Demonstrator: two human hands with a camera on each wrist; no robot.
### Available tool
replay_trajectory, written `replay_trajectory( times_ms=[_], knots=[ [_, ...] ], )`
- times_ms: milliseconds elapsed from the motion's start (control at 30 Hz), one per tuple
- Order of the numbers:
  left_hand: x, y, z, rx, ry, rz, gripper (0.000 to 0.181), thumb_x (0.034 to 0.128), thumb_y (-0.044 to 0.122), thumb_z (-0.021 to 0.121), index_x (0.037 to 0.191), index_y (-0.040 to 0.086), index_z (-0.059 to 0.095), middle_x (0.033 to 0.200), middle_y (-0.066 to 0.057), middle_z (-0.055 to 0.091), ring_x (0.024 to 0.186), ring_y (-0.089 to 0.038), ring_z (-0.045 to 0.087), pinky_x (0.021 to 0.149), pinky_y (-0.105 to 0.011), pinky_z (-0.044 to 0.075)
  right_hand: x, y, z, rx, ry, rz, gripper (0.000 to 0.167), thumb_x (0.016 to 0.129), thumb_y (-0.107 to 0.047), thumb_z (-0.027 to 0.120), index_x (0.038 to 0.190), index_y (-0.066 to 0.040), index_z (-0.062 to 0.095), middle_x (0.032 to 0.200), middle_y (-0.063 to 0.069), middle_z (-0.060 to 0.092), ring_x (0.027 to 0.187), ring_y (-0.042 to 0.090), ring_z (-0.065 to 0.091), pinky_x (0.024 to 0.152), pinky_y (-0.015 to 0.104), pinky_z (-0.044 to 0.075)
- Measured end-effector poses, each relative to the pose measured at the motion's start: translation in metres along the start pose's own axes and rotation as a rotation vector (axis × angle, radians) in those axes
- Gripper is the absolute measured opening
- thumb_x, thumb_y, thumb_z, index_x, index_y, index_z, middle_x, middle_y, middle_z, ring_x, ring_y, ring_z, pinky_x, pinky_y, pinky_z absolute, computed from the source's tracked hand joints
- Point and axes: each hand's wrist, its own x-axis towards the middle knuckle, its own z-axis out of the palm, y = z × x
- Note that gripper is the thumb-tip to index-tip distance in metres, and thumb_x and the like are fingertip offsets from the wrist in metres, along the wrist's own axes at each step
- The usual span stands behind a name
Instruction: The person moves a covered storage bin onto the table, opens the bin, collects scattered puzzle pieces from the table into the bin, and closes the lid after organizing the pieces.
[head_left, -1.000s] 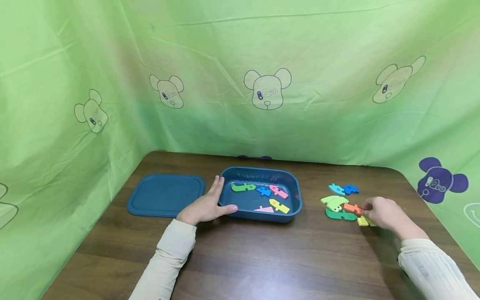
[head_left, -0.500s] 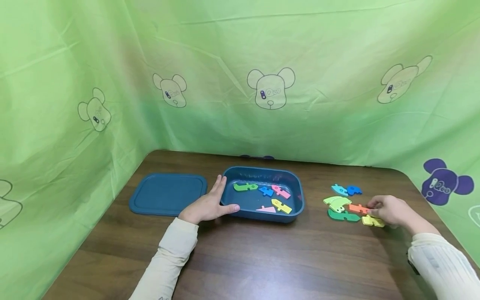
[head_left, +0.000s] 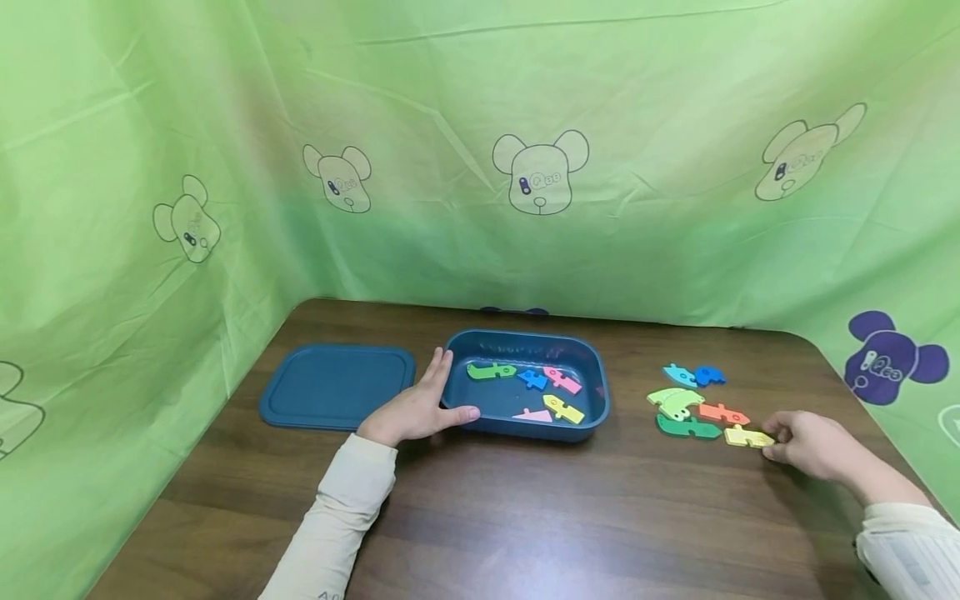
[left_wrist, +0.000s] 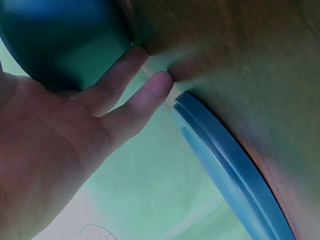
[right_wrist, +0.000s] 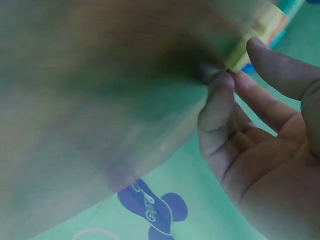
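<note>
My left hand (head_left: 412,410) lies against the left end of a blue box (head_left: 604,392), fingers straight along its outside and thumb over the front rim. Several coloured puzzle pieces lie inside the box, among them a green one (head_left: 491,372) and a pink one (head_left: 562,380). At the right, my right hand (head_left: 813,447) pinches the pointed end of a pale yellow puzzle piece (head_left: 742,437) between thumb and fingers. In the right wrist view, thumb and forefinger stand on either side of this yellow piece (right_wrist: 242,55), which still lies low at the table.
A blue lid (head_left: 337,386) lies flat left of the box. Beside the yellow piece are an orange piece (head_left: 722,413), a dark green piece (head_left: 688,427) and light green pieces (head_left: 675,402). Blue pieces (head_left: 708,376) lie behind them. A green curtain (head_left: 420,100) surrounds the wooden table (head_left: 540,517).
My right hand has moved right, from the orange piece to the far end of the yellow piece, uncovering both. My left hand has stayed at the box.
</note>
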Motion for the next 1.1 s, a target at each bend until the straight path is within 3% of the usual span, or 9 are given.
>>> replay_trajectory(
  times_ms=[167,233,400,533,867,1100],
  knots=[
    [0.000,0.000,0.000,-0.009,0.003,0.000,0.106,0.0928,0.064,0.061,0.164,0.019,-0.003,0.169,-0.003,-0.011,0.127,-0.041,0.055,0.083,-0.045,0.053,-0.004,-0.003,0.008,-0.058,0.092,-0.048,0.017,0.078,-0.005,0.079,0.083,-0.006,0.064,0.072,-0.004,0.051,0.063,0.012,0.044,0.058,0.036,0.037],
    [-0.001,-0.001,0.000,-0.008,0.005,0.001,0.107,0.0922,0.066,0.061,0.164,0.019,-0.003,0.169,-0.003,-0.011,0.130,-0.041,0.052,0.089,-0.047,0.052,-0.004,-0.005,0.010,-0.069,0.116,-0.059,0.016,0.078,-0.005,0.079,0.084,-0.008,0.064,0.072,-0.005,0.051,0.063,0.012,0.044,0.058,0.036,0.038],
    [-0.001,-0.002,0.001,-0.010,0.003,0.003,0.109,0.0908,0.069,0.060,0.164,0.018,-0.003,0.169,-0.004,-0.011,0.137,-0.040,0.043,0.102,-0.050,0.044,-0.006,-0.009,0.011,-0.061,0.116,-0.061,0.016,0.080,-0.008,0.080,0.085,-0.012,0.066,0.072,-0.006,0.051,0.063,0.013,0.045,0.057,0.037,0.038],
    [-0.001,-0.001,0.001,-0.013,0.002,0.005,0.107,0.0920,0.066,0.060,0.164,0.018,-0.003,0.169,-0.003,-0.011,0.136,-0.040,0.045,0.100,-0.051,0.046,-0.010,-0.009,0.012,-0.069,0.130,-0.061,0.017,0.080,-0.013,0.082,0.083,-0.016,0.065,0.071,-0.008,0.051,0.062,0.011,0.044,0.057,0.035,0.038],
    [0.000,-0.001,0.001,-0.007,0.003,0.005,0.105,0.0931,0.064,0.060,0.164,0.018,-0.003,0.169,-0.003,-0.011,0.136,-0.040,0.045,0.100,-0.051,0.045,-0.013,-0.019,0.007,0.052,0.129,0.042,0.014,0.086,-0.016,0.078,0.093,-0.006,0.071,0.080,-0.001,0.067,0.072,0.016,0.055,0.064,0.039,0.043],
    [0.000,0.000,0.001,-0.005,0.004,0.006,0.107,0.0916,0.067,0.060,0.164,0.018,-0.003,0.169,-0.004,-0.010,0.134,-0.041,0.047,0.101,-0.051,0.045,-0.010,-0.033,0.006,0.055,0.200,0.005,0.012,0.085,-0.018,0.080,0.091,-0.011,0.072,0.078,-0.007,0.065,0.067,0.005,0.051,0.062,0.034,0.041]
  ],
)
